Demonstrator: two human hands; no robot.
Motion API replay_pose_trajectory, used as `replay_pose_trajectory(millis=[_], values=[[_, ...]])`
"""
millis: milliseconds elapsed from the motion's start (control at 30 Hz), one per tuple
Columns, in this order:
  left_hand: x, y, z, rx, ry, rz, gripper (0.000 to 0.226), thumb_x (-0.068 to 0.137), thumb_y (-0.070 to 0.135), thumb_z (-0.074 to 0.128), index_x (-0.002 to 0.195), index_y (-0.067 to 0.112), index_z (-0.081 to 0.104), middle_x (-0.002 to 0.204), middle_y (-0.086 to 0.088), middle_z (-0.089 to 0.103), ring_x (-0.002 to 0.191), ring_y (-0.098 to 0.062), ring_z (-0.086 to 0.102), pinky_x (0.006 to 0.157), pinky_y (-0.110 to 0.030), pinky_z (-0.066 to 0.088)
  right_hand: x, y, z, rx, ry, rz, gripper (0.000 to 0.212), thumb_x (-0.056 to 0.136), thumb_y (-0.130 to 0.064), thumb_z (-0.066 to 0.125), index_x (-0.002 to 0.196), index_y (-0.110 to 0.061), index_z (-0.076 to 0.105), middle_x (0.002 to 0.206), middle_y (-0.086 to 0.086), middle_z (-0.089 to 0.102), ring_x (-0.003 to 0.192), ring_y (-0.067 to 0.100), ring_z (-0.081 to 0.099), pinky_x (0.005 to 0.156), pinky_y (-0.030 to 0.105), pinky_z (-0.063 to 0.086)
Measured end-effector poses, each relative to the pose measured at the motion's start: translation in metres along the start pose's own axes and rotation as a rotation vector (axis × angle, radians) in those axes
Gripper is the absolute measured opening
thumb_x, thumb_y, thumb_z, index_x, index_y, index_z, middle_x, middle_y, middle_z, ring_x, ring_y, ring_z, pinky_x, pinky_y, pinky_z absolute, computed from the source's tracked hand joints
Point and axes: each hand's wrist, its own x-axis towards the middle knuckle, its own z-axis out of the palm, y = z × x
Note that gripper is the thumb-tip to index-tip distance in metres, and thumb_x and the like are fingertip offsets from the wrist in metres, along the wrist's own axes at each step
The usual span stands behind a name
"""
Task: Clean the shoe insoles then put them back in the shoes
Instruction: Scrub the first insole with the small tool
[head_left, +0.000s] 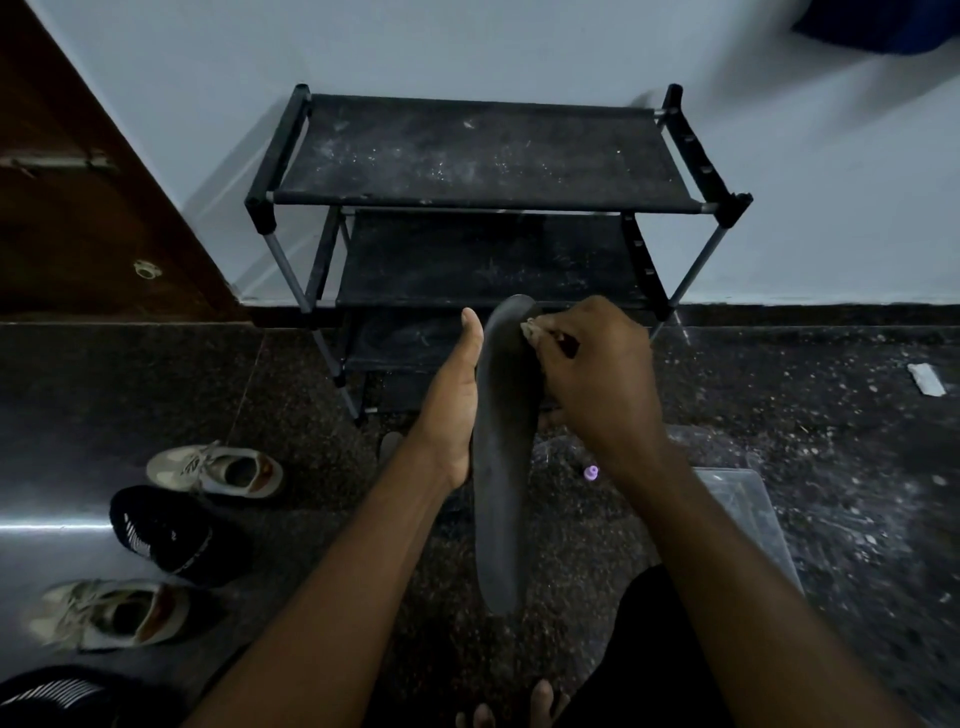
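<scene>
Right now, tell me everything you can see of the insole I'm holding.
The insole is one long, flat piece, dark grey and matte, like foam or rubber, rounded at both ends. It is held in the air, lengthwise away from you, its far end toward the shoe rack. The left grip holds its left edge, thumb straight alongside. The right grip presses what looks like a small pale wad against its far end.
</scene>
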Motion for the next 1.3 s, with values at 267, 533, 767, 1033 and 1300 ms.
replay_pose_trajectory(millis=[267,533,767,1033,1300], values=[[0.001,-0.003,-0.001,-0.004,-0.009,0.005,0.077,0.105,0.065,0.024,0.149,0.008,0.051,0.136,-0.015,0.065,0.127,-0.027,0.063,0.098,-0.037,0.053,-0.001,-0.001,0.000,0.022,-0.047,0.013,0.016,0.096,-0.026,0.068,0.095,-0.014,0.078,0.094,0.001,0.065,0.079,0.010,0.062,0.072,0.033,0.057],[0.000,-0.002,-0.001,-0.014,-0.013,-0.008,0.077,0.105,0.066,0.022,0.148,0.009,0.052,0.131,-0.012,0.068,0.122,-0.023,0.065,0.094,-0.035,0.054,-0.002,-0.006,0.002,0.009,-0.089,0.034,0.020,0.093,-0.027,0.070,0.108,-0.014,0.075,0.104,0.002,0.062,0.086,0.012,0.062,0.077,0.029,0.055],[0.003,-0.005,-0.005,0.000,0.006,-0.002,0.078,0.103,0.068,0.025,0.141,0.009,0.059,0.126,-0.011,0.070,0.122,-0.024,0.065,0.099,-0.038,0.050,-0.003,-0.004,0.002,0.052,-0.137,-0.007,0.019,0.095,-0.030,0.068,0.099,-0.015,0.079,0.094,0.001,0.066,0.078,0.009,0.061,0.070,0.032,0.056],[0.004,-0.007,-0.001,0.018,-0.009,-0.015,0.076,0.103,0.068,0.026,0.150,0.015,0.051,0.145,-0.015,0.060,0.134,-0.028,0.057,0.102,-0.040,0.050,0.000,-0.001,0.003,0.054,0.029,0.072,0.015,0.096,-0.024,0.068,0.093,-0.013,0.078,0.093,0.002,0.066,0.077,0.009,0.062,0.070,0.032,0.057],[0.001,-0.005,0.000,-0.018,0.011,-0.001,0.077,0.103,0.068,0.028,0.147,0.011,0.054,0.141,-0.016,0.062,0.132,-0.029,0.059,0.101,-0.041,0.049,-0.001,-0.006,0.000,0.101,-0.053,0.002,0.014,0.093,-0.024,0.072,0.102,-0.017,0.079,0.093,-0.001,0.067,0.078,0.004,0.062,0.070,0.019,0.054]])
